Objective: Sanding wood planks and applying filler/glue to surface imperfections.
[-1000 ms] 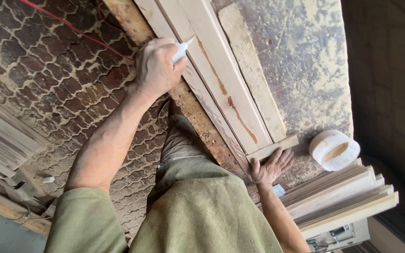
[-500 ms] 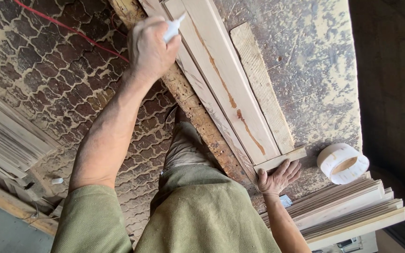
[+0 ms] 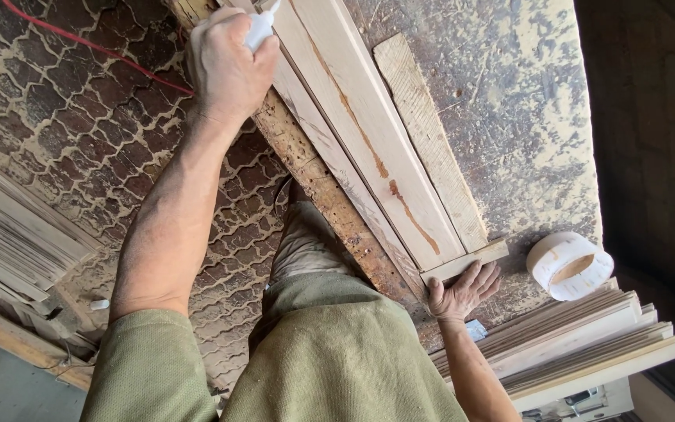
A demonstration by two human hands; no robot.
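My left hand (image 3: 224, 70) is closed around a small white glue bottle (image 3: 262, 27), its nozzle at the near edge of the long pale boards (image 3: 369, 117) lying side by side on the workbench (image 3: 517, 101). A brown glue line runs along one board. My right hand (image 3: 462, 289) rests flat with fingers spread on the bench, touching a short wooden block (image 3: 466, 261) set across the boards' near end. A rougher, narrower strip (image 3: 427, 133) lies beside the boards.
A white tape roll (image 3: 569, 266) sits on the bench right of my right hand. A stack of pale boards (image 3: 587, 348) lies below it. Thin slats (image 3: 9, 234) are piled on the patterned floor at left, where a red cable (image 3: 95, 48) runs.
My left hand has moved the glue bottle farther along the boards, toward the top of the view. My right hand has stayed on the bench by the block.
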